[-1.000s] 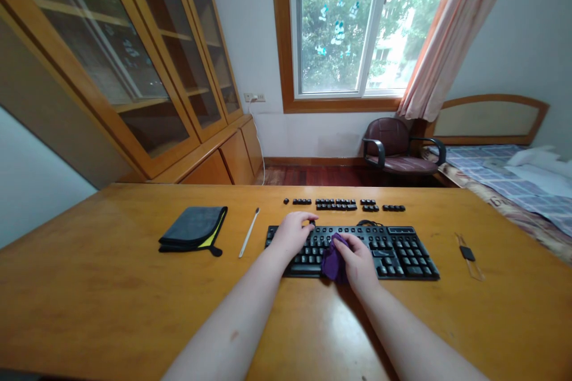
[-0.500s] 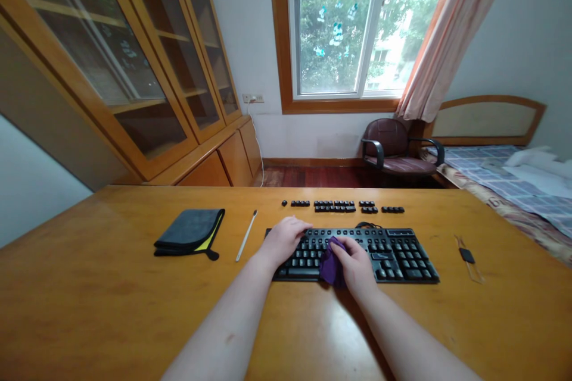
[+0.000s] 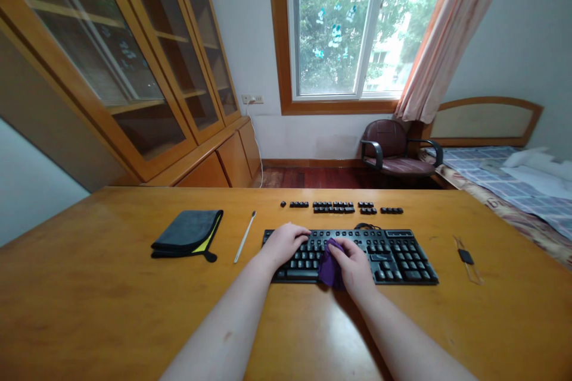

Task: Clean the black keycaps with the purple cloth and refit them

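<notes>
A black keyboard (image 3: 404,256) lies flat on the wooden desk, its upper rows partly without keycaps. My right hand (image 3: 355,265) pinches a purple cloth (image 3: 329,268) over the middle of the keyboard, the cloth hanging across the lower keys. Over the keyboard's left end rests my left hand (image 3: 285,244), fingers stretched out and holding nothing. It covers some of the left keys. Behind the keyboard, loose black keycaps (image 3: 333,208) are set out in short rows.
Left of the keyboard lie a white toothbrush (image 3: 244,238) and a folded grey cloth (image 3: 187,232) with yellow lining. A keycap puller (image 3: 465,256) with wire loops is at the right. Beyond the desk (image 3: 89,309) stand a chair (image 3: 388,146), a bed and a glass-fronted cabinet.
My left hand has dipped slightly, its fingers a little lower on the keys. The right hand still grips the purple cloth in nearly the same spot. The view has shifted very slightly.
</notes>
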### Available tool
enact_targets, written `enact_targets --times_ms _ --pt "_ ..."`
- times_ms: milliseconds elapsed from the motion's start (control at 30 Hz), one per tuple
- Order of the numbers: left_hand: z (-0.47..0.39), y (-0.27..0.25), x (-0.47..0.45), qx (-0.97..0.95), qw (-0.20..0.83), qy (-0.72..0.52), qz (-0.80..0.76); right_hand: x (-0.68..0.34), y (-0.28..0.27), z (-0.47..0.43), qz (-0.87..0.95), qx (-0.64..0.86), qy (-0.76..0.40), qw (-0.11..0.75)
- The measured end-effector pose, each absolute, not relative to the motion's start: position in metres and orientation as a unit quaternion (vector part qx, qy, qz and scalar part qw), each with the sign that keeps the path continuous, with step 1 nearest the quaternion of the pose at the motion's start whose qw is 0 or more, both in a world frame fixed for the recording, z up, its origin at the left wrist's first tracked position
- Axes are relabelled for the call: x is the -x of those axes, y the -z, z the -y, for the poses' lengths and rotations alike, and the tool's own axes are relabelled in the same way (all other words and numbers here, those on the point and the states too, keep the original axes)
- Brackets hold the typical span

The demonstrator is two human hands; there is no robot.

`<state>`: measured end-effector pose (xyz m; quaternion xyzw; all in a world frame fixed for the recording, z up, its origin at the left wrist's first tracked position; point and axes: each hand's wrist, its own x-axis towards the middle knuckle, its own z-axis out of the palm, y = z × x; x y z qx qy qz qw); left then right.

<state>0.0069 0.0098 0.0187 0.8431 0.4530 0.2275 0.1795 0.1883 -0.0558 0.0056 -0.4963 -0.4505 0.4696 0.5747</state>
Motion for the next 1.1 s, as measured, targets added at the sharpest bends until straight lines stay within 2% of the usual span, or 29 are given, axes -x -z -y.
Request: enact_targets --times_ms 333,1100 --pt "-0.013 -0.015 -0.005 -0.857 0.118 -0.216 -0.453 -0.187 -0.010 0.057 0.450 0.504 -0.470 0.568" --pt "-0.006 -0.025 -0.011 -0.862 0.131 -0.206 -0.444 -0.187 -0.006 0.055 0.455 0.503 -0.468 0.567"
